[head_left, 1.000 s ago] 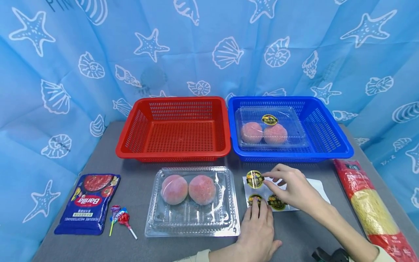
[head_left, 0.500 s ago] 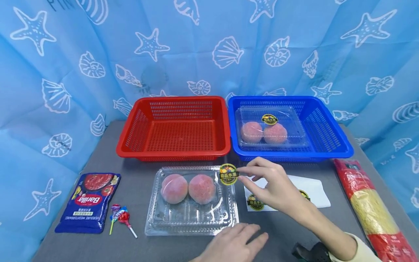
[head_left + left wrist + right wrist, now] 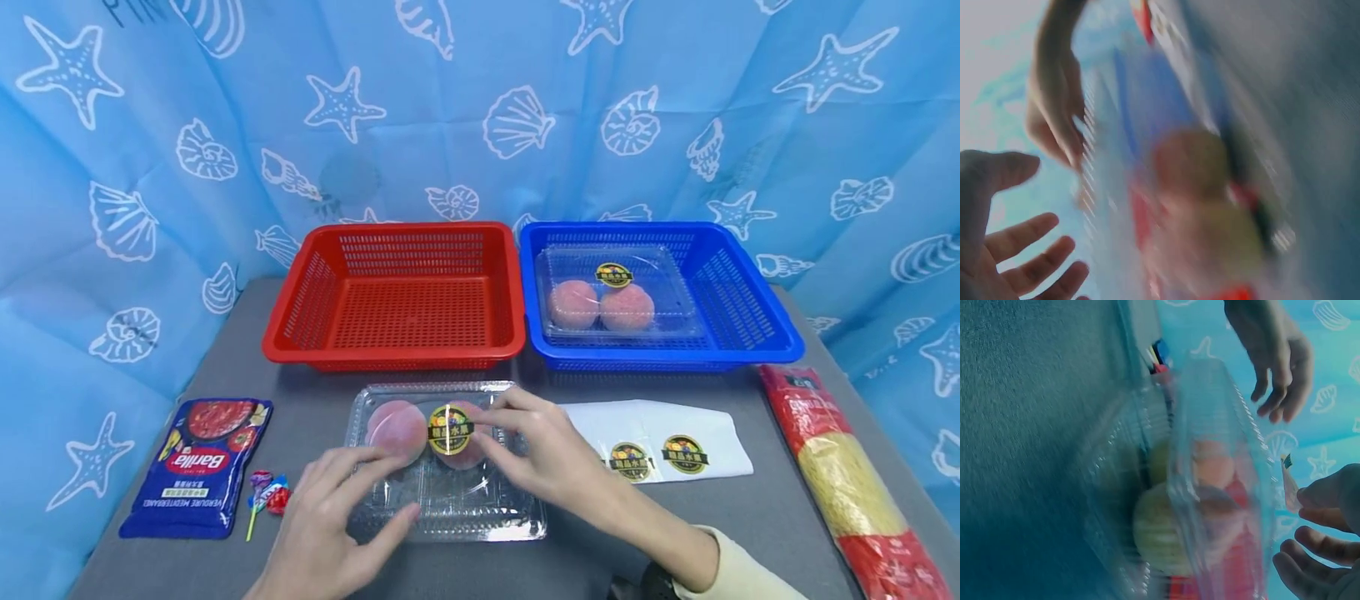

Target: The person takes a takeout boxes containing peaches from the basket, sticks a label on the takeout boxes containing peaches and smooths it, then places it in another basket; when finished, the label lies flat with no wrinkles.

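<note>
The right hand [image 3: 540, 454] pinches a round yellow-and-black sticker [image 3: 450, 429] by its right edge between thumb and fingertip, holding it just over the lid of the clear clamshell box [image 3: 442, 467], above the two peaches [image 3: 401, 429] inside. The left hand [image 3: 337, 517] lies with fingers spread and relaxed, fingertips at the box's near-left part; it seems to touch the lid, though the blurred left wrist view does not settle it. The box sits on the grey surface [image 3: 315, 392] in front of the red basket [image 3: 397, 292].

The sticker is thin, limp and tacky on one face, so it will likely curl or grab the plastic at first contact; the edge pinch is the sensible hold, keeping the glue side off the skin. The box looks light and springy, and its lid would give under pressure, so steadying it at the rim would be safer than pressing the middle over the soft fruit.

The white backing sheet [image 3: 720, 433] with two more stickers lies to the right, near the blue basket [image 3: 750, 325].
</note>
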The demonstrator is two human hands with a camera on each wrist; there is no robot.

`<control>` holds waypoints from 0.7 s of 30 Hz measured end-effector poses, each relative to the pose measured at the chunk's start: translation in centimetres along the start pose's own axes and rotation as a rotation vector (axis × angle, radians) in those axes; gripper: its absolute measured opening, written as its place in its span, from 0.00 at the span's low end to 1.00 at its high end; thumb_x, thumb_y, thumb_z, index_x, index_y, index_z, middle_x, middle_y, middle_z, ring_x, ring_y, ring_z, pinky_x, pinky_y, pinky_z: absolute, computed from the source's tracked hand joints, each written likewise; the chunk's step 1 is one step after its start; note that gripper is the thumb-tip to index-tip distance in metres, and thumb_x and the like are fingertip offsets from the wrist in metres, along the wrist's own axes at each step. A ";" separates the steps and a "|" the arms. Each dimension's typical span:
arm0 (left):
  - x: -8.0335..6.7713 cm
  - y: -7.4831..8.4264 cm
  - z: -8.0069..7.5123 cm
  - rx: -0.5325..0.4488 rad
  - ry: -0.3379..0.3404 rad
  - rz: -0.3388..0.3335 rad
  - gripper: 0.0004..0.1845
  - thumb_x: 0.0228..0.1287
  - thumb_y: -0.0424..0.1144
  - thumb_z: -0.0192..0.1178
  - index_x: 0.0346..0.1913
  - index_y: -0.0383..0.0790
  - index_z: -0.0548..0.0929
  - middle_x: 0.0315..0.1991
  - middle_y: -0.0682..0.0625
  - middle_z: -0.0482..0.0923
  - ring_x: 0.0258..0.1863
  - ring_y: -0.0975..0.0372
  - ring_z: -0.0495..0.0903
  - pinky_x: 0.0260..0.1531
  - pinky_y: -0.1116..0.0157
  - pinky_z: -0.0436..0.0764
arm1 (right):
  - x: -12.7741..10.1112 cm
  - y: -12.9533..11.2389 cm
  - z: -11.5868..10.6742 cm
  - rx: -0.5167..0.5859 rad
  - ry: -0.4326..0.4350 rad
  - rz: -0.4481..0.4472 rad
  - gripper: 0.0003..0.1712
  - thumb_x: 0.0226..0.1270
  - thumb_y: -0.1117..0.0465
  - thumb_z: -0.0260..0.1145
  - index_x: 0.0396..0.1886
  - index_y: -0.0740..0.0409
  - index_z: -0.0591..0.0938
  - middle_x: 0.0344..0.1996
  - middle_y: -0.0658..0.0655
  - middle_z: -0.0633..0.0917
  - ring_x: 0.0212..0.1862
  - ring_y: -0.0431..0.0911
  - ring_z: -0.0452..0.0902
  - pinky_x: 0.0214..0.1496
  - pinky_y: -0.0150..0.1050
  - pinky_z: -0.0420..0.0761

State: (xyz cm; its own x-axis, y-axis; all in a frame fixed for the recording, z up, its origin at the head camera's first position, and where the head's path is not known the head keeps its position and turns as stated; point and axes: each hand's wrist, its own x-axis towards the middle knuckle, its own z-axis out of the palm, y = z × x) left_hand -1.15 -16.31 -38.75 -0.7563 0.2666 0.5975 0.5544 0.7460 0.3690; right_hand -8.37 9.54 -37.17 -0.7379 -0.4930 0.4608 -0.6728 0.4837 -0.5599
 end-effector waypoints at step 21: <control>-0.5 -3.8 0.9 0.058 -0.148 -0.013 0.32 0.51 0.49 0.76 0.62 0.50 0.84 0.64 0.46 0.77 0.68 0.47 0.71 0.57 0.40 0.74 | 0.5 -1.4 3.0 -0.205 -0.054 0.016 0.07 0.59 0.55 0.78 0.36 0.50 0.92 0.29 0.43 0.82 0.33 0.36 0.72 0.35 0.26 0.75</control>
State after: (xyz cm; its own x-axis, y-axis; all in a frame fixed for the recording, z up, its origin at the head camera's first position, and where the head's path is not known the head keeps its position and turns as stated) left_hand -3.21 -18.73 -41.10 -0.8085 0.3402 0.4803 0.5263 0.7830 0.3315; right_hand -7.70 6.49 -38.20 -0.7486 -0.5194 0.4120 -0.6615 0.6265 -0.4122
